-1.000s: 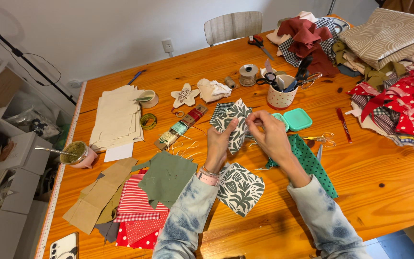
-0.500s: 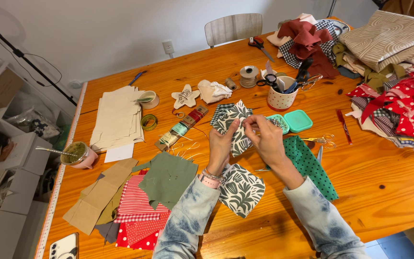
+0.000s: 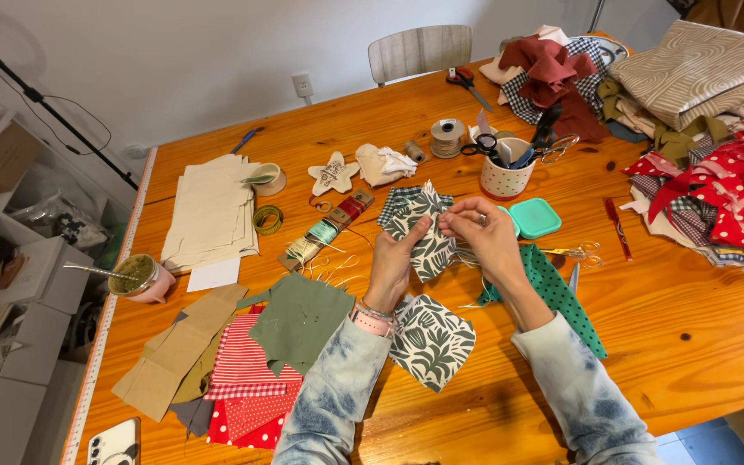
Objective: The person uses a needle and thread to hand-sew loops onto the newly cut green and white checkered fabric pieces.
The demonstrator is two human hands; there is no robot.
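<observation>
My left hand (image 3: 398, 263) and my right hand (image 3: 486, 234) meet above the middle of the wooden table (image 3: 492, 405). Between them they pinch a small leaf-print fabric piece (image 3: 425, 231), dark green on cream, held up off the table. A thin thread trails from it, though whether a needle is in my right fingers is too small to tell. A second leaf-print square (image 3: 430, 341) lies flat under my left forearm. A green dotted fabric strip (image 3: 554, 293) lies under my right forearm.
Near my left arm lie a green felt piece (image 3: 301, 319), red checked and dotted scraps (image 3: 243, 379) and brown paper shapes (image 3: 174, 349). A teal lidded box (image 3: 534, 217), dotted cup of scissors (image 3: 505, 172), thread cards (image 3: 325, 231), cream paper stack (image 3: 211, 211) and fabric heaps (image 3: 708, 129) surround.
My right hand has drawn in to the left, closer to the left hand, and both now pinch the fabric piece together. The piece sits a little more upright.
</observation>
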